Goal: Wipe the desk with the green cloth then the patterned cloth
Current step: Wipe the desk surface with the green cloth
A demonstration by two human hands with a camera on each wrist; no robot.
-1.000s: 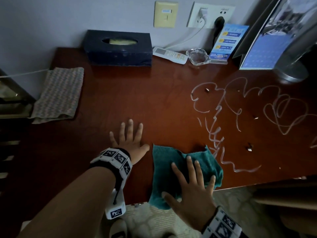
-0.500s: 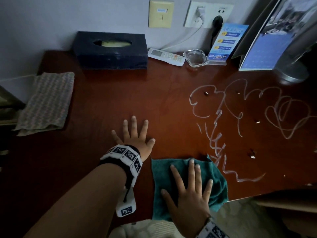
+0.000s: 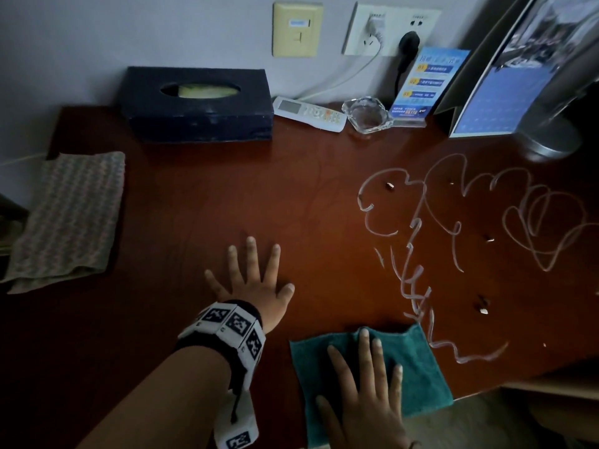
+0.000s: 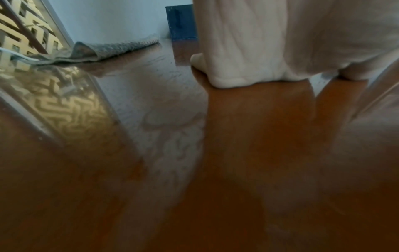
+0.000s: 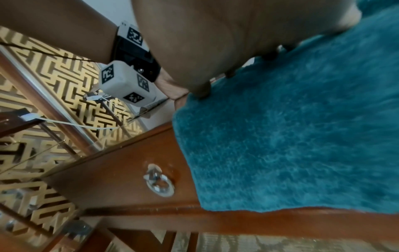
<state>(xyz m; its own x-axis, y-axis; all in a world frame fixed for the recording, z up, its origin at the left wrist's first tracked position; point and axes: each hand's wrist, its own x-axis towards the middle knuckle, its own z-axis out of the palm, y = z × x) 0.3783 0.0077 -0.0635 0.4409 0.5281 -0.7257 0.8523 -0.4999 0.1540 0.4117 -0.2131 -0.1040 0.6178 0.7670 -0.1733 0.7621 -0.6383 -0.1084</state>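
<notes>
- Right hand (image 3: pixel 366 400) lies flat, fingers straight and spread, pressing down on the green cloth (image 3: pixel 418 371).
- That green cloth sits at the near edge of the bench (image 3: pixel 201 222), its near part hanging over the front; the right wrist view shows it draped above a drawer pull (image 5: pixel 159 184).
- Left hand (image 3: pixel 252 280) is just beside it, palm down on bare wood, fingers fanned wide, holding nothing.
- Right of the cloth, pale scribbles (image 3: pixel 421 254) loop across the wood, the lowest line close to the cloth's corner, with small crumbs (image 3: pixel 483 306) among them.
- Far left, the patterned cloth (image 3: pixel 68 215) lies folded at the bench's edge, well apart from both hands.
- Along the wall: tissue box (image 3: pixel 197 105), remote (image 3: pixel 308 113), glass ashtray (image 3: pixel 368 116).
</notes>
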